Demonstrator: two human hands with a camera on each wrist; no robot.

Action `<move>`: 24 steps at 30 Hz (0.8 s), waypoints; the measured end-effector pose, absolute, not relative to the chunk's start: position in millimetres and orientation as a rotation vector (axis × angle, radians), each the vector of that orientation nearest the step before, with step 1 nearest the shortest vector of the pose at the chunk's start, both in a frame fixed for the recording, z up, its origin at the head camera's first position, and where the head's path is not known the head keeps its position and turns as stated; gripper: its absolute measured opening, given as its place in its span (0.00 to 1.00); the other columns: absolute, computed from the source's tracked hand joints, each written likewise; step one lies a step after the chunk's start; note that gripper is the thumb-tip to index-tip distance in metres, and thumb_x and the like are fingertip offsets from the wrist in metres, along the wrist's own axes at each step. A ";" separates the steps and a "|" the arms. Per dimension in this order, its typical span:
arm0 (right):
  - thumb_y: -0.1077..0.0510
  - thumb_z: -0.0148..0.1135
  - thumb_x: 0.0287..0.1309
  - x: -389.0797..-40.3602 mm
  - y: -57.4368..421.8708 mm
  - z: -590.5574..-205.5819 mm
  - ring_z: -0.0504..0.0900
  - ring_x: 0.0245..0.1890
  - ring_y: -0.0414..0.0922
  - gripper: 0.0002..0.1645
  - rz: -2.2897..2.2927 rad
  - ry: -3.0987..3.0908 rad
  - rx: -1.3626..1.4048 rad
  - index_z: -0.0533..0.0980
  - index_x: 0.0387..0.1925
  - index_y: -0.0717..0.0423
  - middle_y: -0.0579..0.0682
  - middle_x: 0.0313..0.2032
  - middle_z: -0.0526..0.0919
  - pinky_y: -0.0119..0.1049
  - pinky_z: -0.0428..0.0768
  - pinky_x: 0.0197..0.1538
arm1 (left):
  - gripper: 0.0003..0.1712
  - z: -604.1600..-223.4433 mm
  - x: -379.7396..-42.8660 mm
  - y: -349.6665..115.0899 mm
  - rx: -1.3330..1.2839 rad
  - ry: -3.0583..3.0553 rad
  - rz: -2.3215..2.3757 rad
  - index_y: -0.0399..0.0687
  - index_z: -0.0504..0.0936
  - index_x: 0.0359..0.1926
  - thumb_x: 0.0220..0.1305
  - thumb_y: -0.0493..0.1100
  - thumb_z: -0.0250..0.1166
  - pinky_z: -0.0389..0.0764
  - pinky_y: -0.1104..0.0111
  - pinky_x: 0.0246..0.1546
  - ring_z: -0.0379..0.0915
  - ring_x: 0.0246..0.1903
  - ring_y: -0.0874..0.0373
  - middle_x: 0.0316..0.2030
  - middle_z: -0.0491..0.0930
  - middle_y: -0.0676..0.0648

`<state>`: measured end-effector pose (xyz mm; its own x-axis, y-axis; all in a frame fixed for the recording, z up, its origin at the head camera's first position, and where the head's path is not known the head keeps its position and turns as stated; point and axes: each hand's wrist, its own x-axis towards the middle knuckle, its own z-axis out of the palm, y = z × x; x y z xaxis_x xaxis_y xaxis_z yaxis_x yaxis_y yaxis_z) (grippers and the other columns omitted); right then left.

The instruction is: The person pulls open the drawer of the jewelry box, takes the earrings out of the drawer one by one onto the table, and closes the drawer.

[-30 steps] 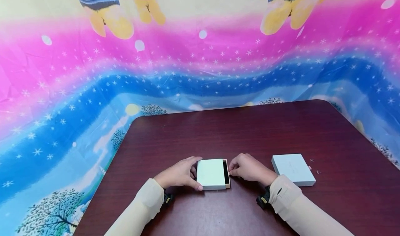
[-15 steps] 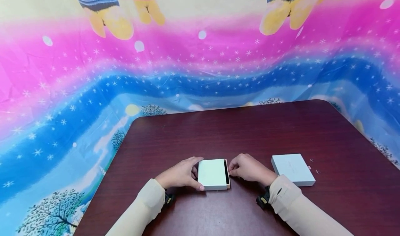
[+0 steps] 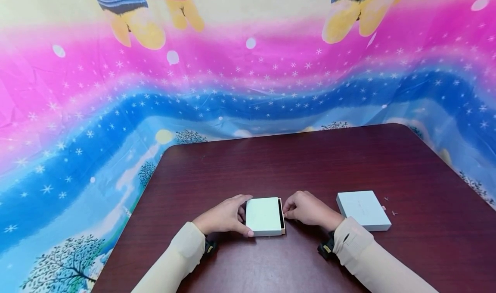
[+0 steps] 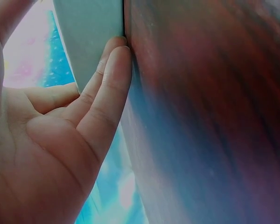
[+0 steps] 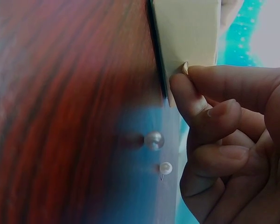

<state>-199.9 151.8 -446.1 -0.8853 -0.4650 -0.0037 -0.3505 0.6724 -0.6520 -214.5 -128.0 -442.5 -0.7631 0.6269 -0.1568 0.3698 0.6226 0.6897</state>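
A white drawer-style gift box (image 3: 262,215) lies on the table, its inner tray (image 3: 282,217) sticking a little out of the right end and showing a dark strip. From the left, my left hand (image 3: 222,215) grips the sleeve, thumb at the near corner and index finger at the far one. In the left wrist view, fingertips lie against the box's side (image 4: 91,37). My right hand (image 3: 310,209) pinches a small pull tab (image 5: 185,68) on the tray's end between thumb and index finger. The tray's inside is mostly hidden.
Another white box (image 3: 363,209) sits to the right, with two tiny objects (image 3: 394,213) beside it, too small to make out. The right wrist view shows two pearl beads (image 5: 154,140) on the table, one with a pin. A printed cloth (image 3: 248,82) hangs behind.
Since the first frame, the sleeve and my left hand have shifted slightly right, narrowing the dark gap over the tray. My right hand has stayed in place. The last half second shows no visible movement.
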 end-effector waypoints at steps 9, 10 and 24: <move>0.64 0.68 0.55 -201.3 150.8 -447.6 0.72 0.21 0.37 0.11 -0.984 2.729 -0.687 0.81 0.23 0.45 0.35 0.22 0.78 0.35 0.73 0.28 | 0.63 -442.7 -213.8 -126.9 0.805 2.469 0.911 0.41 0.59 0.72 0.39 0.56 0.82 0.78 0.71 0.37 0.78 0.36 0.64 0.53 0.71 0.51; 0.64 0.68 0.55 -201.3 150.9 -447.8 0.72 0.21 0.37 0.11 -0.982 2.731 -0.690 0.81 0.22 0.45 0.35 0.22 0.78 0.35 0.73 0.28 | 0.63 -442.6 -213.8 -126.8 0.806 2.470 0.910 0.41 0.59 0.72 0.39 0.56 0.82 0.78 0.71 0.37 0.78 0.36 0.64 0.54 0.71 0.51; 0.64 0.68 0.56 -200.5 149.3 -445.7 0.72 0.20 0.37 0.10 -0.998 2.712 -0.693 0.82 0.24 0.47 0.36 0.22 0.78 0.34 0.72 0.27 | 0.64 -443.0 -215.9 -125.4 0.815 2.453 0.914 0.41 0.58 0.73 0.39 0.59 0.81 0.78 0.71 0.37 0.78 0.36 0.65 0.57 0.69 0.50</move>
